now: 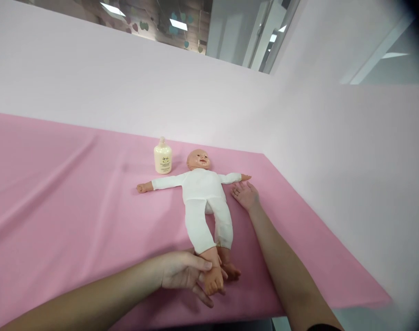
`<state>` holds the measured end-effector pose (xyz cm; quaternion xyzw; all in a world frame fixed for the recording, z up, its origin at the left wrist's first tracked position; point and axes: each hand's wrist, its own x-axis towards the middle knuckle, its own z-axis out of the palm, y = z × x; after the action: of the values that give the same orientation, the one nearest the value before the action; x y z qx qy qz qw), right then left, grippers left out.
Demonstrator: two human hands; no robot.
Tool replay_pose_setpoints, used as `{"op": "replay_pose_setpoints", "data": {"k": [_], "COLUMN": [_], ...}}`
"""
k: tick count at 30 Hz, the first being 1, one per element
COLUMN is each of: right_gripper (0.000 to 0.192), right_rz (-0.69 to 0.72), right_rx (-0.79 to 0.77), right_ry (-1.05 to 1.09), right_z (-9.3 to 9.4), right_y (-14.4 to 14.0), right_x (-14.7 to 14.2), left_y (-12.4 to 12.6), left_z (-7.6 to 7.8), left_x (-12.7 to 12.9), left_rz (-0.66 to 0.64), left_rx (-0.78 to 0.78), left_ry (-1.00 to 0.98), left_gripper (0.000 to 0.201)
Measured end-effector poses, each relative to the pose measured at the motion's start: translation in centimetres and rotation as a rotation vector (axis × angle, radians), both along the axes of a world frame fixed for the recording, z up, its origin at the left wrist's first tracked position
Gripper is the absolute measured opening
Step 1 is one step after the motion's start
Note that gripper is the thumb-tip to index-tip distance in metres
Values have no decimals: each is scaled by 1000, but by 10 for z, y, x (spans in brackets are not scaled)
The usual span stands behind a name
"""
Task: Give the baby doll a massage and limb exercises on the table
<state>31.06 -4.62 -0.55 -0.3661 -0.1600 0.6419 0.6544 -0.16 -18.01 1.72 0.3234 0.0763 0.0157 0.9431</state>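
A baby doll point(205, 186) in a white long-sleeved suit lies on its back, arms spread and head away from me. My left hand point(186, 272) is closed around the doll's ankle and foot on the left side, thumb on top and fingers underneath. The doll's other foot point(231, 270) rests just to the right, partly behind those fingers. Beside the doll's arm on the right, my right hand point(245, 195) lies palm up with its fingers stretched out. It holds nothing.
The doll lies on a pink cover point(74, 207) with a few creases. A cream-coloured pump bottle point(163, 157) stands left of the doll's head. White walls point(109, 82) rise behind and on the right, with a window point(181, 27) above.
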Motion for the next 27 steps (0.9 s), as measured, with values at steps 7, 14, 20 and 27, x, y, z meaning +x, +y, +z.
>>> {"op": "replay_pose_setpoints", "data": {"k": [7,14,20,27], "right_gripper": [29,20,14,7], "right_rz": [-43,-86,-108,-159], "right_rx": [14,13,11,34], "right_ry": [-53,-115,-147,-192], "right_z": [-1,-7,-10,-11], "right_y": [2,9,12,13], "right_x": [-2,0,-6,-12], "left_y": [2,11,23,32], "left_z": [-3,-7,-16,-17], "left_x": [1,-3,-9,-20], "left_rz": [-46,-119,-257,-192], "left_rx": [49,79,150,274], "left_ry": [71,57,108,285], "left_gripper": [29,27,25,26]}}
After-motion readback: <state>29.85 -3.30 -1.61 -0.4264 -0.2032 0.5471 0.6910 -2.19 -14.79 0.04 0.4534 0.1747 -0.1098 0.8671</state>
